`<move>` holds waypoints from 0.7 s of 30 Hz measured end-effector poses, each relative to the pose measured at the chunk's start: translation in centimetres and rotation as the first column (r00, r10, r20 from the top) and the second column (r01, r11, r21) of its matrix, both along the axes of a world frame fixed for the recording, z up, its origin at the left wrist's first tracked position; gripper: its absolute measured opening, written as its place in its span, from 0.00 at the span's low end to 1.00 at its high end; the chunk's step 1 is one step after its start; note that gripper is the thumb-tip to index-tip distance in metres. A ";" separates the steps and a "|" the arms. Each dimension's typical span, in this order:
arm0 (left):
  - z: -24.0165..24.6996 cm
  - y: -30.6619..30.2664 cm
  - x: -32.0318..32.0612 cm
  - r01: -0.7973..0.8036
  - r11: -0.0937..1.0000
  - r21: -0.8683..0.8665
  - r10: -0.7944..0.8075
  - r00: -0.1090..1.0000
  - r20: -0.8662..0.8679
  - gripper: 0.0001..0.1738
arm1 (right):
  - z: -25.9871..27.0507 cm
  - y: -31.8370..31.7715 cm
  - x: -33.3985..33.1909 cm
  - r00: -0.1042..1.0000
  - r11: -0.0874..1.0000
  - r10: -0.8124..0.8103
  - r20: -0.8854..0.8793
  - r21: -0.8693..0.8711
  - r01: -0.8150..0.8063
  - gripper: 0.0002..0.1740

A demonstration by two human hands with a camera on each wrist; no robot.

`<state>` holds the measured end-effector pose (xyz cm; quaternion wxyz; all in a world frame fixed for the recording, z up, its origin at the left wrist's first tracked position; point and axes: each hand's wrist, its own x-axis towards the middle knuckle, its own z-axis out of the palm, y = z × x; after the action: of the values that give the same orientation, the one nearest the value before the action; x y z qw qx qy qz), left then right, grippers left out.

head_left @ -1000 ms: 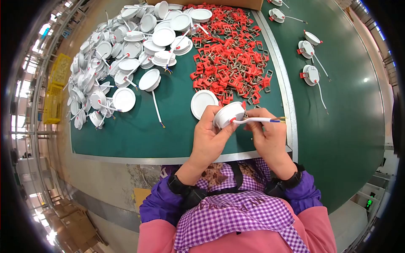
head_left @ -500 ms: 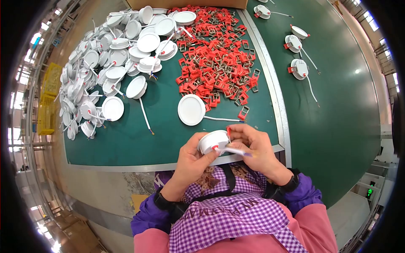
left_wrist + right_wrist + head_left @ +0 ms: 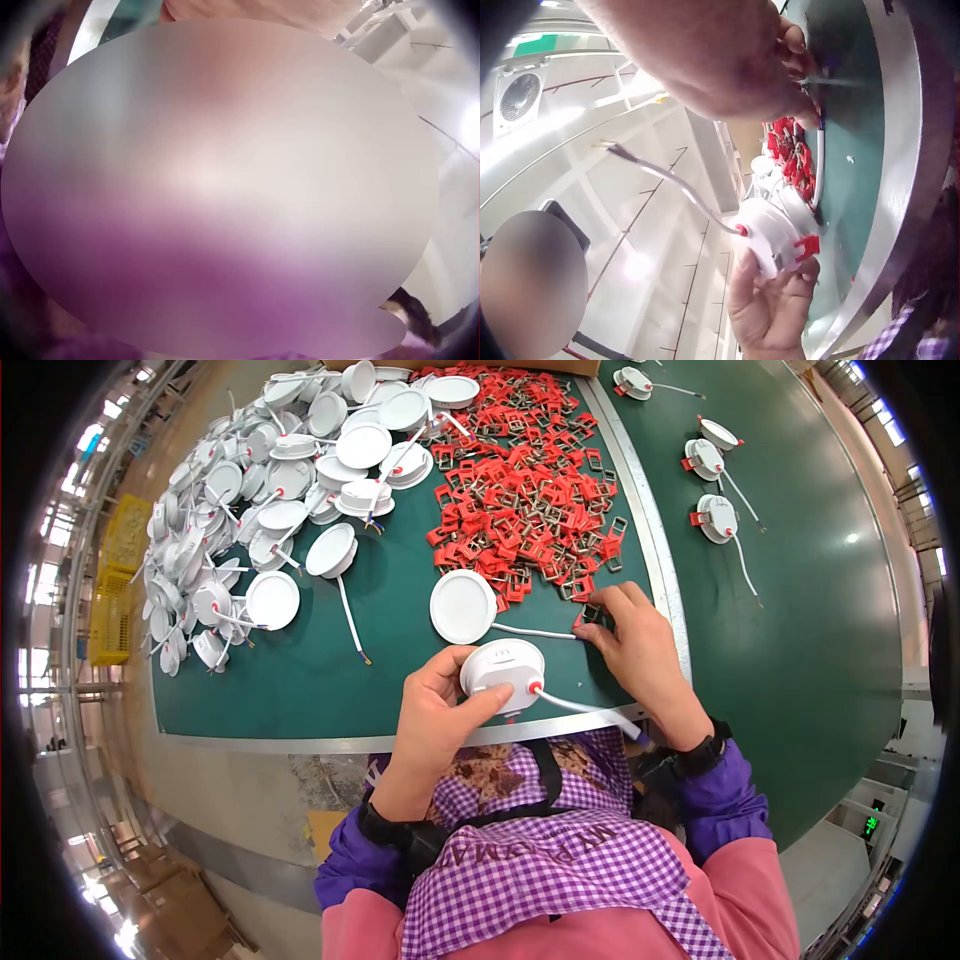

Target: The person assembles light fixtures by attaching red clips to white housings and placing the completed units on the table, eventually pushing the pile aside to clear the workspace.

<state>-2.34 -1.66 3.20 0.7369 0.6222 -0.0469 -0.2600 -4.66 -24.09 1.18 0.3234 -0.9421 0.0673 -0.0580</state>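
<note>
My left hand [image 3: 437,700] grips a round white downlight [image 3: 490,668] by its rim, thumb across the back. Its white cable [image 3: 580,707] trails right from a red grommet, and a red spring clip [image 3: 807,247] sits on its side in the right wrist view. At the lower edge of the clip heap, my right hand [image 3: 640,645] pinches a loose red-and-metal clip [image 3: 590,613] between thumb and forefinger, close over the table. Another downlight [image 3: 463,607] lies face up beyond the held one, its cable running to the right fingertips. Blur covers most of the left wrist view.
A large pile of white downlights [image 3: 285,485] covers the table's left side. Beside it lies a heap of red clips [image 3: 530,490]. A metal edge strip [image 3: 640,500] divides this table from the green surface [image 3: 800,610] at right, where several clipped downlights [image 3: 716,520] lie.
My right hand has left the held downlight and reached forward to a loose clip on the table. My left hand has moved the downlight slightly forward and turned its back upward.
</note>
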 end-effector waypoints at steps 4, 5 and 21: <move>-0.3 -0.4 -0.1 -0.123 0.955 -0.270 0.039 0.955 -0.295 0.18 | 0.5 -0.1 0.2 0.995 0.993 0.008 -0.096 0.119 0.003 0.16; -0.5 -0.6 -0.2 -0.127 0.954 -0.272 0.044 0.955 -0.294 0.18 | 0.8 -0.2 0.3 0.984 0.981 -0.011 -0.180 0.187 0.046 0.16; 0.0 -2.5 0.3 0.082 0.992 0.096 -0.084 0.996 0.025 0.17 | 3.9 3.3 -2.0 0.962 0.958 0.171 0.214 0.192 -0.213 0.07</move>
<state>-2.03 -4.18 3.23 0.6943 0.6577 -0.0709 -0.2834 -6.63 -20.84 5.08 0.4315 -0.8938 -0.0509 -0.1109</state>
